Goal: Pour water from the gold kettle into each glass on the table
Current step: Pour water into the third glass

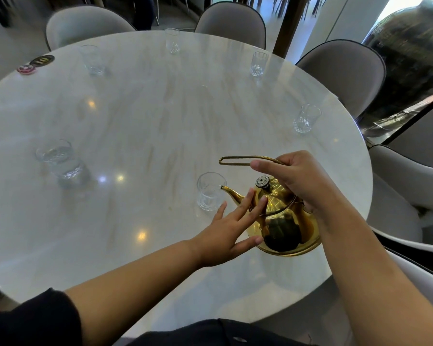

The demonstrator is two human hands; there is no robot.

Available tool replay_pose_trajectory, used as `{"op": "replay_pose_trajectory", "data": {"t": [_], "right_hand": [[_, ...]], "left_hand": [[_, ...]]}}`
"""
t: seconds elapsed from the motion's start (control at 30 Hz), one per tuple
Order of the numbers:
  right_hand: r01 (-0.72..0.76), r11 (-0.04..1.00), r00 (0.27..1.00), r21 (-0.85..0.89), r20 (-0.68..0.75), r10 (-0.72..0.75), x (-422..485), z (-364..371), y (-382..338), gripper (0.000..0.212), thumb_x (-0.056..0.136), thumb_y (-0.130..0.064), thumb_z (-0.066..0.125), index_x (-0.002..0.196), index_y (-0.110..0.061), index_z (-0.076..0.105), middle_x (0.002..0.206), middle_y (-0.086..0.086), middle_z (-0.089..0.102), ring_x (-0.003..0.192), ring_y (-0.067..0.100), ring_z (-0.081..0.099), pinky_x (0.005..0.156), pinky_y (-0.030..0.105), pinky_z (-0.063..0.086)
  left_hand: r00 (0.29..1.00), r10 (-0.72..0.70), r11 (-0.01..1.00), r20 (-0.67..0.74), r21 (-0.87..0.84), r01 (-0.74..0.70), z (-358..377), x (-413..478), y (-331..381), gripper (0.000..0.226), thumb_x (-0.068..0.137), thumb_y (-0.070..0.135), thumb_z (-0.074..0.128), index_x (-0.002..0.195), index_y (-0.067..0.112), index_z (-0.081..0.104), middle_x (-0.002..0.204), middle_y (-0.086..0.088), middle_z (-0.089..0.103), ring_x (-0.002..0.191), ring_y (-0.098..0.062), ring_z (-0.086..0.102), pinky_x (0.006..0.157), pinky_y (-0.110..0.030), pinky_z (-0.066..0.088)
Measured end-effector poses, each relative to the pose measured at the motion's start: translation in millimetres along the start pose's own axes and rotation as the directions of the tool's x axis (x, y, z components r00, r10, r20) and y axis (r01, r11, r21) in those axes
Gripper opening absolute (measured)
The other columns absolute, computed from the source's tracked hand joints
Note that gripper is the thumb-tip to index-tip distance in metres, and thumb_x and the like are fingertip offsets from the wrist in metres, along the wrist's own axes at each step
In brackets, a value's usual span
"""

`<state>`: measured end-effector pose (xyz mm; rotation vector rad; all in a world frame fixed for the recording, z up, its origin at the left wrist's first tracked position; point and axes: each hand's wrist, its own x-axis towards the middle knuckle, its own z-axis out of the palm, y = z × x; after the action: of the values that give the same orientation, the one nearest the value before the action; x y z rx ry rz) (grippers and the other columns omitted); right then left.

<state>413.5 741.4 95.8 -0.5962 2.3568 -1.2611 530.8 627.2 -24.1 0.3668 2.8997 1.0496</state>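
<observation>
The gold kettle (283, 221) hangs tilted over the near right part of the round marble table (148, 126). My right hand (298, 178) grips its wire handle. My left hand (233, 226) lies flat with spread fingers against the kettle's lid and side. The spout tip touches the rim of the nearest glass (210, 192), which looks almost empty. A glass (60, 161) at the left holds water. Several more glasses ring the far edge: (93, 59), (172, 41), (259, 63), (306, 118).
Grey padded chairs (345, 71) surround the table at the back and right. A black number disc (41, 60) and a small red-white disc (26, 69) lie at the far left edge. A dark pillar (288, 23) stands behind the table.
</observation>
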Motion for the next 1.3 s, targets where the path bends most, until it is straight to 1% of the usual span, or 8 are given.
{"op": "replay_pose_trajectory", "data": {"t": [0.17,0.3,0.43,0.53,0.7,0.87,1.07,1.3], "right_hand": [[0.009,1.0,1.0,-0.026,0.004,-0.009,2.0,1.0,-0.8,0.053,0.071,-0.051,0.074,0.055,-0.011,0.044,0.044,-0.003,0.028,0.04,0.012,0.024,0.047,0.028,0.026],[0.013,0.999,1.0,-0.046,0.006,-0.012,3.0,1.4,-2.4,0.053,0.071,-0.052,0.074,0.058,-0.009,0.047,0.046,-0.001,0.029,0.04,0.012,0.025,0.048,0.028,0.027],[0.011,0.998,1.0,-0.065,0.009,-0.01,3.3,2.3,-3.8,0.053,0.07,-0.053,0.073,0.056,-0.009,0.046,0.046,-0.001,0.03,0.04,0.012,0.026,0.049,0.029,0.028],[0.007,0.998,1.0,-0.059,0.012,-0.006,4.4,2.6,-4.2,0.054,0.068,-0.055,0.074,0.059,-0.009,0.048,0.049,0.002,0.029,0.042,0.013,0.025,0.05,0.03,0.028],[0.003,0.998,1.0,-0.058,0.018,-0.002,6.2,2.7,-3.5,0.055,0.068,-0.055,0.075,0.059,-0.009,0.046,0.048,0.0,0.028,0.041,0.013,0.024,0.05,0.03,0.027],[0.004,0.998,1.0,-0.066,0.026,-0.002,7.4,3.7,-2.1,0.054,0.067,-0.056,0.074,0.061,-0.008,0.05,0.048,0.002,0.031,0.043,0.014,0.027,0.053,0.033,0.029],[0.01,0.997,0.999,-0.075,0.038,-0.007,8.9,2.3,-4.0,0.053,0.068,-0.055,0.073,0.057,-0.01,0.046,0.047,0.0,0.031,0.04,0.011,0.026,0.05,0.03,0.029],[0.012,0.996,0.999,-0.094,0.033,-0.009,10.7,1.9,-5.4,0.053,0.071,-0.053,0.073,0.052,-0.013,0.043,0.045,-0.002,0.032,0.039,0.011,0.028,0.049,0.027,0.029]], "left_hand": [[1.0,-0.004,1.0,-0.002,-0.002,0.004,0.9,0.3,-0.7,0.07,0.096,0.051,0.032,0.136,0.048,-0.025,0.152,0.01,-0.031,0.143,-0.013,0.02,0.111,-0.034,-0.016],[1.0,-0.006,1.0,-0.004,-0.006,0.006,-0.6,0.5,0.1,0.069,0.096,0.05,0.032,0.137,0.046,-0.024,0.152,0.009,-0.03,0.143,-0.013,0.018,0.111,-0.034,-0.016],[1.0,-0.012,1.0,-0.005,-0.006,0.012,-0.5,-0.1,1.3,0.069,0.096,0.051,0.032,0.136,0.047,-0.024,0.151,0.009,-0.031,0.143,-0.013,0.019,0.111,-0.033,-0.016],[1.0,-0.014,1.0,-0.009,-0.008,0.014,0.6,-0.1,1.1,0.07,0.096,0.051,0.032,0.137,0.047,-0.024,0.152,0.01,-0.031,0.143,-0.012,0.018,0.111,-0.034,-0.015],[1.0,-0.016,1.0,-0.016,-0.01,0.015,-0.3,-0.3,0.0,0.069,0.096,0.05,0.032,0.138,0.046,-0.023,0.152,0.009,-0.029,0.142,-0.014,0.021,0.112,-0.036,-0.014],[1.0,-0.018,1.0,-0.012,-0.009,0.018,0.3,0.0,-0.3,0.069,0.097,0.05,0.032,0.138,0.045,-0.023,0.153,0.008,-0.029,0.142,-0.014,0.022,0.112,-0.036,-0.014],[0.999,-0.033,0.999,-0.011,-0.01,0.033,-0.8,2.4,1.0,0.069,0.096,0.05,0.032,0.138,0.045,-0.023,0.152,0.009,-0.03,0.143,-0.014,0.02,0.109,-0.033,-0.016],[0.999,-0.034,0.999,-0.005,-0.016,0.034,-1.7,4.4,1.4,0.069,0.096,0.051,0.031,0.138,0.045,-0.023,0.151,0.01,-0.031,0.143,-0.014,0.019,0.11,-0.034,-0.015]]}}
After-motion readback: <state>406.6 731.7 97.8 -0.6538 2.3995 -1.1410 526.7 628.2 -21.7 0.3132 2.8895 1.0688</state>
